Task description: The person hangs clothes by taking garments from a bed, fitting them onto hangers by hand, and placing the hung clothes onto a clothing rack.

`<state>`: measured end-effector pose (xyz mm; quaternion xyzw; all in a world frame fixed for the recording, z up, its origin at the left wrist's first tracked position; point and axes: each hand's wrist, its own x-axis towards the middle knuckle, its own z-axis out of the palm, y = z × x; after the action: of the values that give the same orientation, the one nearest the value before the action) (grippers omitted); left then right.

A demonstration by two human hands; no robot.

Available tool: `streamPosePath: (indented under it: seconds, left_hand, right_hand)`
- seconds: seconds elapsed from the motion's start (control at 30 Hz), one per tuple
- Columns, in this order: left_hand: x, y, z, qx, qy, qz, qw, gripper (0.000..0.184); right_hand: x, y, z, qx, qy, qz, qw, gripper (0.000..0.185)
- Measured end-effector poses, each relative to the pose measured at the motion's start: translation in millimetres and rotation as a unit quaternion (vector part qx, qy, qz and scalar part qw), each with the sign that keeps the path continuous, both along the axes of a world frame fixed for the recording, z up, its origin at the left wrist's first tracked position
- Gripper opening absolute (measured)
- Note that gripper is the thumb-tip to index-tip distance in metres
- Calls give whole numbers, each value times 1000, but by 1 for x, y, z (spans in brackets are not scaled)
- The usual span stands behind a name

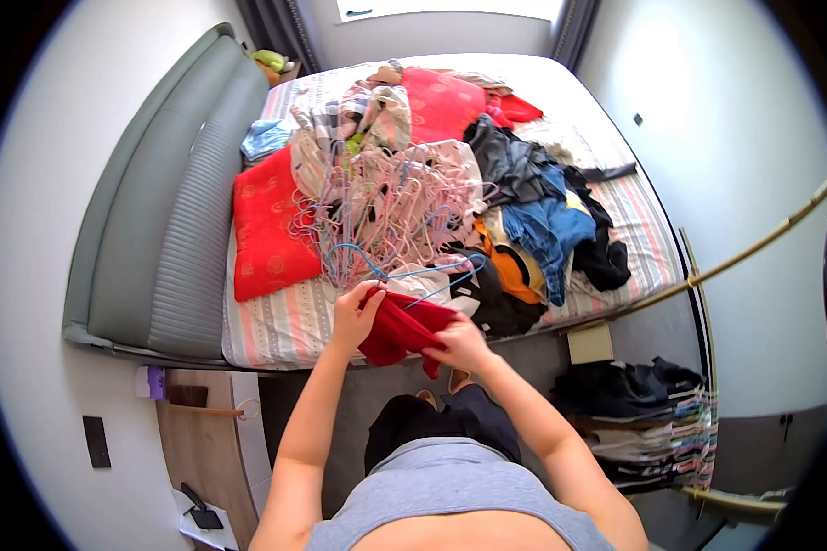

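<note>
A dark red garment (400,329) is stretched between my two hands at the near edge of the bed. My left hand (356,310) is closed on its upper left part, close to the hook of a blue hanger (450,264). My right hand (459,342) grips the garment's right side. The hanger lies partly over the cloth and partly over the clothes behind it; whether it is inside the garment cannot be made out. Just beyond is a big tangle of pink and white hangers (404,202).
Red pillows (271,228), blue jeans (547,225) and dark clothes (510,161) lie on the striped bed (271,335). Clothes on hangers (643,441) hang from a rack at the lower right. A wooden cabinet (193,441) stands at the lower left.
</note>
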<state>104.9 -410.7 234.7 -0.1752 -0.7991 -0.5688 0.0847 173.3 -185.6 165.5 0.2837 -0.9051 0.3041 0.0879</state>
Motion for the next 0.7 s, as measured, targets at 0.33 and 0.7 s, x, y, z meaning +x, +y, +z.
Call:
streamPosePath:
  seconds: [0.33, 0.7]
  left_hand:
    - [17, 36, -1, -202, 166, -217, 941, 17]
    - [63, 184, -34, 4, -322, -401, 858, 18]
  right_hand:
    - [74, 109, 37, 78, 77, -196, 974, 19]
    - [122, 157, 51, -127, -29, -223, 966, 21]
